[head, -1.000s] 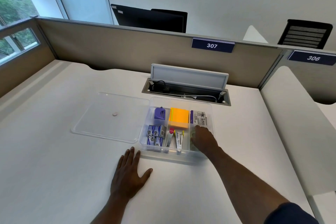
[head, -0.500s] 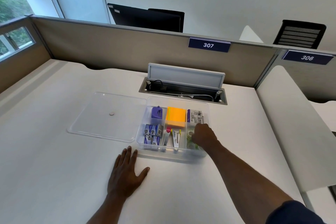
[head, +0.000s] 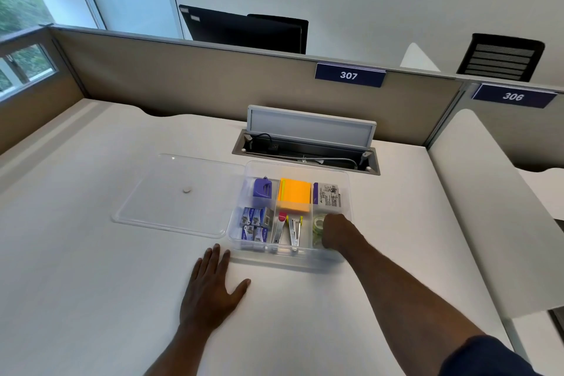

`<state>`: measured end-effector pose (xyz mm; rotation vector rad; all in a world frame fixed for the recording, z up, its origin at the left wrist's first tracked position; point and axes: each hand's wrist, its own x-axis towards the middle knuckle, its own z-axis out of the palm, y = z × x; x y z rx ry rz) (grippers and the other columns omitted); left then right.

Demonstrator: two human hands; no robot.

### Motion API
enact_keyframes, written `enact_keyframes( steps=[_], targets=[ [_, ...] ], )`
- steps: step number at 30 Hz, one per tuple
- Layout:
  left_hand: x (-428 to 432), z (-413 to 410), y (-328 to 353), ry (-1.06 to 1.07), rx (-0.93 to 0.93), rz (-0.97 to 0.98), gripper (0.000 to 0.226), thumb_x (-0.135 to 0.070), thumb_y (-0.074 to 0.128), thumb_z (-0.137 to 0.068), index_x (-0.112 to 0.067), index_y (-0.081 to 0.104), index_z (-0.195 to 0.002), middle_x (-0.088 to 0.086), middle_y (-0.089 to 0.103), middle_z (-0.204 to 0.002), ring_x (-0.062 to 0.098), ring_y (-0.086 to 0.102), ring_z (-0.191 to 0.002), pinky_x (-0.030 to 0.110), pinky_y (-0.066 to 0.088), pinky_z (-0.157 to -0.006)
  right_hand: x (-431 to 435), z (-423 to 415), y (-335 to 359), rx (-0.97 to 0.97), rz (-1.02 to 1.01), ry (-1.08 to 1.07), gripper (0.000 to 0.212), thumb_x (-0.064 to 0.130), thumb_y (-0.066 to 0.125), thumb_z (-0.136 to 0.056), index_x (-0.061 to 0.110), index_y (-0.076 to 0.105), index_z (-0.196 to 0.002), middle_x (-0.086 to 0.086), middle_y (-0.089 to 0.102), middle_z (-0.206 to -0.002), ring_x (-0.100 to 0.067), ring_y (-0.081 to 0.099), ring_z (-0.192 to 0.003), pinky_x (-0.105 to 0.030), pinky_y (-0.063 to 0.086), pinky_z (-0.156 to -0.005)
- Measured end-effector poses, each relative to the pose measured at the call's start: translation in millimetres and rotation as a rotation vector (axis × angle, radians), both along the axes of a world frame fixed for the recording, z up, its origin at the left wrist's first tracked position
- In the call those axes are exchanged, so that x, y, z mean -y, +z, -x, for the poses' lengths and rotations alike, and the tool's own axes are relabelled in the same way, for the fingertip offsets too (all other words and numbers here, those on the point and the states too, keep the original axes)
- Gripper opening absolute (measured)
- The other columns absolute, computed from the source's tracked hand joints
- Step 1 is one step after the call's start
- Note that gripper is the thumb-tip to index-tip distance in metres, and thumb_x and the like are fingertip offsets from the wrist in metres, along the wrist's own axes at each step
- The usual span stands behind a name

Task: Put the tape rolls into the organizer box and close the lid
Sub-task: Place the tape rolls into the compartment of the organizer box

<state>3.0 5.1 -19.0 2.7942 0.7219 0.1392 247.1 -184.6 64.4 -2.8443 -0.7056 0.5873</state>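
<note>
A clear organizer box [head: 283, 258] stands open on the white desk. Its clear lid [head: 171, 204] lies flat on the desk, touching the box's left side. Clear tape rolls [head: 318, 227] sit in the box's front right compartment. My right hand [head: 337, 232] reaches into that compartment with its fingers curled down on a roll; the fingertips are hidden. My left hand [head: 213, 287] lies flat on the desk with its fingers spread, just in front of the box's left corner.
The other compartments hold orange sticky notes [head: 294, 197], a purple item [head: 262, 188], small staple boxes [head: 254, 224], staplers [head: 288, 232] and a labelled packet [head: 329, 195]. Behind the box is an open cable tray [head: 305, 154] and a beige partition [head: 183, 79].
My right hand has shifted slightly right in the front right compartment, uncovering the tape rolls at its left. My left hand stays flat on the desk.
</note>
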Motion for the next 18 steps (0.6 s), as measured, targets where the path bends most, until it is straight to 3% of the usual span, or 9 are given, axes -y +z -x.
enact_keyframes(
  steps=[8,14,18],
  targets=[
    [-0.2,0.2,-1.0,-0.001,0.003,0.008,0.089,-0.077,0.029,-0.079,-0.019,0.028,-0.147,0.007,0.02,-0.158,0.02,0.015,-0.146,0.034,0.01,-0.119,-5.4,2.6,-0.5,0.052,-0.025,-0.051,0.032,0.012,0.064,-0.08,0.001,0.057,-0.109,-0.017,0.068,-0.11,-0.034,0.067,-0.1,-0.038,0.055,-0.082],
    [-0.5,0.1,-0.5,-0.002,0.014,0.022,0.088,-0.075,0.034,-0.079,-0.018,0.031,-0.146,0.008,0.022,-0.157,0.021,0.018,-0.146,0.033,0.008,-0.118,-10.4,2.2,0.2,-0.079,0.006,-0.035,0.041,0.011,0.063,-0.08,-0.005,0.051,-0.117,-0.02,0.064,-0.115,-0.033,0.064,-0.106,-0.032,0.052,-0.084],
    [-0.1,0.6,-0.6,-0.008,0.009,0.019,0.088,-0.075,0.033,-0.079,-0.018,0.03,-0.147,0.008,0.022,-0.157,0.021,0.017,-0.146,0.031,0.005,-0.117,-8.9,2.0,1.3,-0.102,0.02,-0.033,0.038,0.01,0.057,-0.085,-0.007,0.049,-0.118,-0.024,0.061,-0.117,-0.036,0.061,-0.108,-0.035,0.051,-0.087]
  ],
)
